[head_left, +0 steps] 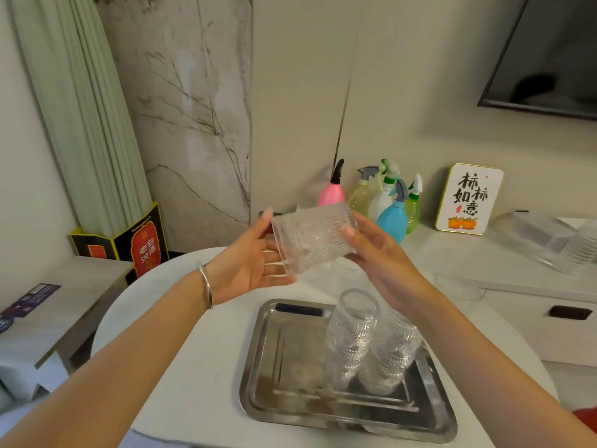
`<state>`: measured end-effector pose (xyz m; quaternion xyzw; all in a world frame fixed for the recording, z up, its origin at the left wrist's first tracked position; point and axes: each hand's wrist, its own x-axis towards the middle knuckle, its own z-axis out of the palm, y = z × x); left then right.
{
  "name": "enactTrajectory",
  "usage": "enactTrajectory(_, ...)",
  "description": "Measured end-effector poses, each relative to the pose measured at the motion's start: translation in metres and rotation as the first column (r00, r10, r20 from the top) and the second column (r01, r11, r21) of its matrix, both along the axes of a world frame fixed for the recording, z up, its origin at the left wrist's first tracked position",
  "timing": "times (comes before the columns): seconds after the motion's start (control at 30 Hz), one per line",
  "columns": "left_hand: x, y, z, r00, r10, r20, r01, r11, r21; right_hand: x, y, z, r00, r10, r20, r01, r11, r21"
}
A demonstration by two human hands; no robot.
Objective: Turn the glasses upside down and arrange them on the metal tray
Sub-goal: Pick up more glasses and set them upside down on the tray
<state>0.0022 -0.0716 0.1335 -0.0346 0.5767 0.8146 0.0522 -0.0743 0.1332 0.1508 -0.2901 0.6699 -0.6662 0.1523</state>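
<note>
A clear ribbed glass (311, 239) is held on its side in the air above the round white table, between both hands. My left hand (248, 265) cups it from the left, fingers spread against it. My right hand (376, 250) grips it from the right, thumb on its near side. Below lies the metal tray (284, 360). Two patterned glasses stand upside down on the tray's right half, one (352, 331) to the left and one (395, 342) partly behind my right forearm. The tray's left half is bare metal.
Several spray bottles (387, 205) stand at the back of the table beside a framed sign (468, 198). More clear glassware (555, 240) sits on the white cabinet to the right. A low side table (64, 305) and a dark box (142, 240) are on the left.
</note>
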Motion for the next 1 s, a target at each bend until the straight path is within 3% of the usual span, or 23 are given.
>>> enactTrajectory(0.13,0.011,-0.001,-0.004,0.974,-0.226,0.036,0.226,0.974,-0.02,0.0,0.002,0.006,0.995,0.103,-0.014,-0.103,0.995,-0.005)
enactTrajectory(0.27,0.014,0.006,-0.009,0.959,-0.282,0.022,0.283,0.955,-0.085,0.002,0.001,0.001,0.987,0.153,-0.047,-0.149,0.985,0.083)
enactTrajectory(0.37,0.013,0.014,-0.02,0.974,-0.227,0.005,0.225,0.965,-0.135,0.002,0.004,-0.004,0.987,0.11,-0.12,-0.089,0.982,0.168)
enactTrajectory(0.47,0.011,0.021,-0.038,0.996,-0.056,-0.07,0.041,0.979,-0.201,-0.007,0.017,-0.013,0.973,-0.007,-0.23,0.065,0.967,0.246)
enactTrajectory(0.6,0.004,0.023,-0.07,0.965,0.19,-0.179,-0.253,0.855,-0.454,-0.02,0.048,-0.041,0.922,-0.034,-0.386,0.238,0.836,0.495)
enactTrajectory(0.77,-0.004,0.027,-0.111,0.963,0.164,-0.214,-0.264,0.738,-0.622,-0.019,0.066,-0.07,0.915,0.101,-0.39,0.19,0.747,0.637)
enactTrajectory(1.0,-0.012,0.029,-0.134,0.97,0.179,-0.164,-0.243,0.674,-0.698,-0.019,0.067,-0.08,0.861,0.095,-0.5,0.26,0.762,0.593)
